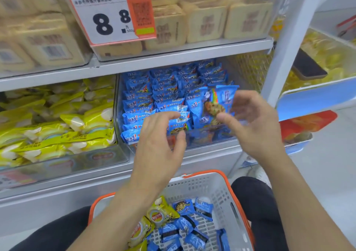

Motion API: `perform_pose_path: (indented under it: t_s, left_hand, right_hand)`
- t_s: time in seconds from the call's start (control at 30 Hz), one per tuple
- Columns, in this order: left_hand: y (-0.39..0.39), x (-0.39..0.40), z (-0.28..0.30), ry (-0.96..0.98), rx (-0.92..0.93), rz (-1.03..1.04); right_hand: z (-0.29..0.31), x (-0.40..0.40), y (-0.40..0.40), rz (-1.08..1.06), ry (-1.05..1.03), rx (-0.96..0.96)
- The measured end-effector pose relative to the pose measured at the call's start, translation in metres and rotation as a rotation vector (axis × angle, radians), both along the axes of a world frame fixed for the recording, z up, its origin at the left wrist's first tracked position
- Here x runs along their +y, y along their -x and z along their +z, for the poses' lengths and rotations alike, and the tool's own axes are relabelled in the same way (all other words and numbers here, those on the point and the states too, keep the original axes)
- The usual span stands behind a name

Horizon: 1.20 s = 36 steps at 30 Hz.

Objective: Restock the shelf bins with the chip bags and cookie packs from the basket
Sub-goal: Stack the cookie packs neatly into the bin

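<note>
A clear bin (212, 141) on the middle shelf is packed with rows of blue cookie packs (140, 96). At the bin's front right my right hand (254, 123) holds one blue cookie pack (215, 104) upright, thumb on its face. My left hand (159, 144) is at the bin's front, thumb and forefinger pinching another blue cookie pack (178, 125) that lies among the front row. To the left, a second clear bin (77, 162) holds yellow chip bags (86, 119). Below my arms a white basket with an orange rim (217, 189) contains yellow chip bags (158, 214) and blue cookie packs (185, 227).
The upper shelf carries beige boxes (204, 23) behind a price card (109, 17) reading 8.8. A white upright post (285, 44) bounds the bin's right side. Beyond it are bins of yellow goods (327, 57), a black flat object (308, 65) and red packs (306, 125). My knees flank the basket.
</note>
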State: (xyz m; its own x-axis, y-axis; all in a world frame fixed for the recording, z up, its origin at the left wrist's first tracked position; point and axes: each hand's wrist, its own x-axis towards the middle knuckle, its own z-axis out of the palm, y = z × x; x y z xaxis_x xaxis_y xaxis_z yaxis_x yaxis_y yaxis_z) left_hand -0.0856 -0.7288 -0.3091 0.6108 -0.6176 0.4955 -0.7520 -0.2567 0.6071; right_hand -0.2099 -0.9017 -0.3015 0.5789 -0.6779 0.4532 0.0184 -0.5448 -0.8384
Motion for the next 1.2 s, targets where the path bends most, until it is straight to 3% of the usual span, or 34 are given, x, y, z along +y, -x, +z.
perform_pose_path:
  t_s: [0.07,0.2,0.37,0.7,0.9,1.03,1.2]
  left_hand:
    - [-0.016,-0.011,-0.005,-0.165,-0.122,-0.052]
    - [-0.026,-0.019,-0.022,-0.416,-0.192,-0.075]
    - [-0.023,-0.013,-0.038,-0.5,-0.326,-0.078]
    - [-0.021,-0.014,-0.045,-0.553,-0.416,-0.054]
    - [-0.024,-0.013,-0.043,-0.562,-0.402,-0.102]
    - [-0.026,-0.008,-0.037,-0.429,-0.272,-0.186]
    - [-0.01,0.022,-0.037,0.021,-0.204,-0.152]
  right_hand:
    - [0.003,-0.019,0.003,-0.149,0.348,0.065]
    - [-0.003,-0.063,0.0,-0.233,0.614,0.175]
    - [-0.012,-0.078,-0.019,-0.216,0.57,0.455]
    - [-0.029,-0.083,-0.044,-0.334,0.666,0.528]
    - [-0.021,-0.08,-0.041,-0.249,0.645,0.65]
    - [-0.019,-0.071,-0.028,-0.271,0.575,0.474]
    - [-0.012,-0.025,-0.012,-0.292,0.587,0.039]
